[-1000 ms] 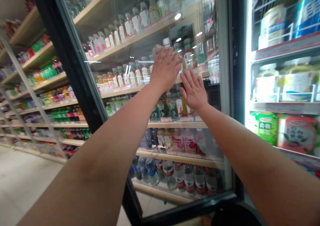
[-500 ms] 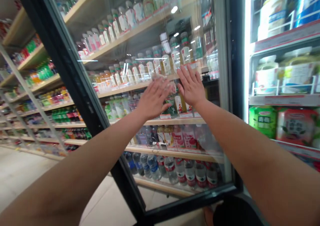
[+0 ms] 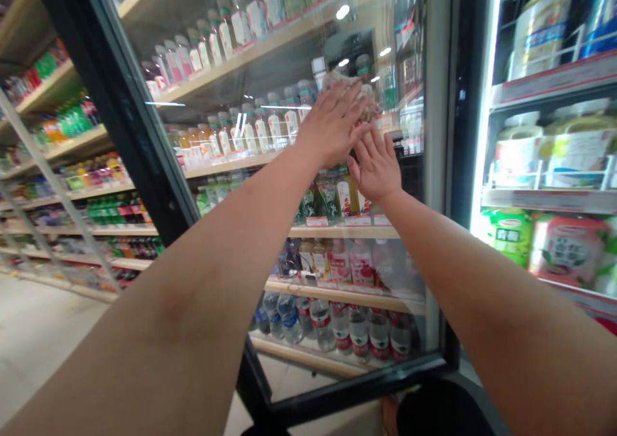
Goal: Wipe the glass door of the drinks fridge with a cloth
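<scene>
My left hand (image 3: 332, 124) presses a pale crumpled cloth (image 3: 348, 81) flat against the glass of an open cooler door (image 3: 241, 56). The cloth shows past my fingertips, high on the pane. My right hand (image 3: 378, 166) lies just below and to the right of it, fingers spread flat on the same glass, holding nothing. The two hands nearly touch. Shelves of bottled drinks (image 3: 337, 265) show through the pane.
The door's black frame (image 3: 125, 114) slants from upper left to the bottom edge (image 3: 361, 388). To the right the lit cooler interior (image 3: 544, 191) holds tubs and cans on wire shelves. Store shelving (image 3: 72, 166) and pale floor (image 3: 33, 339) run along the left.
My left hand with the cloth slid down the glass to beside my right hand, then back up to the upper part of the pane. My right hand stayed nearly in place.
</scene>
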`<state>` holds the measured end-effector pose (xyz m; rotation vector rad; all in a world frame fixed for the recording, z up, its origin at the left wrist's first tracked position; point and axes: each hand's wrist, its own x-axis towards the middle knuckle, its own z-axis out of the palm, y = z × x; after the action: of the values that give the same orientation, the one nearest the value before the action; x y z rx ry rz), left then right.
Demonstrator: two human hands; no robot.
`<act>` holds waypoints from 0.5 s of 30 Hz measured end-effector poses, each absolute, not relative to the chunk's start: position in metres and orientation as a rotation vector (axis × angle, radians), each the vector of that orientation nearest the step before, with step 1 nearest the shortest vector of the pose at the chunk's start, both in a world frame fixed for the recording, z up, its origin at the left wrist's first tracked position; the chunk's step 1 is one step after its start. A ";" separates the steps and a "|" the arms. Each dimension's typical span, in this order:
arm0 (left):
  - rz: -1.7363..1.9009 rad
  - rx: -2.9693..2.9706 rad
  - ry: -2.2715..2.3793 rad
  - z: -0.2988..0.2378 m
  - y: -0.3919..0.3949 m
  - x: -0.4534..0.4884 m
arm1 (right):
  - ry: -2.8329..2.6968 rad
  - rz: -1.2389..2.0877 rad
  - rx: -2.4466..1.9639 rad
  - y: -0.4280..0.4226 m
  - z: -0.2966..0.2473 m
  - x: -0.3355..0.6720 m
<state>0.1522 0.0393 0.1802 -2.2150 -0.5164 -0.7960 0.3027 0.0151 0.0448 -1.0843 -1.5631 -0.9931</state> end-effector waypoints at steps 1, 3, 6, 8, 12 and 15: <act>-0.816 -2.200 -0.529 0.180 0.036 0.143 | -1.563 -0.996 -1.079 0.015 0.045 0.303; -0.901 -2.124 -0.602 0.181 0.032 0.118 | -1.562 -1.001 -1.067 0.013 0.045 0.302; -1.006 -1.950 -0.731 0.164 0.024 0.087 | -1.564 -0.982 -1.071 0.010 0.045 0.302; -0.927 -1.913 -0.693 0.134 0.013 0.078 | -1.575 -0.968 -1.065 0.010 0.045 0.302; -0.400 -2.119 -0.340 0.087 -0.009 0.072 | -1.596 -0.963 -1.050 0.010 0.045 0.303; -0.700 -2.029 -0.512 0.111 -0.009 0.074 | -1.587 -0.960 -1.064 0.010 0.045 0.302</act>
<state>0.0735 -0.0093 0.1113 -2.0288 -0.5117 -0.7000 0.3025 0.0101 0.0455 -1.0644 -1.5874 -0.9604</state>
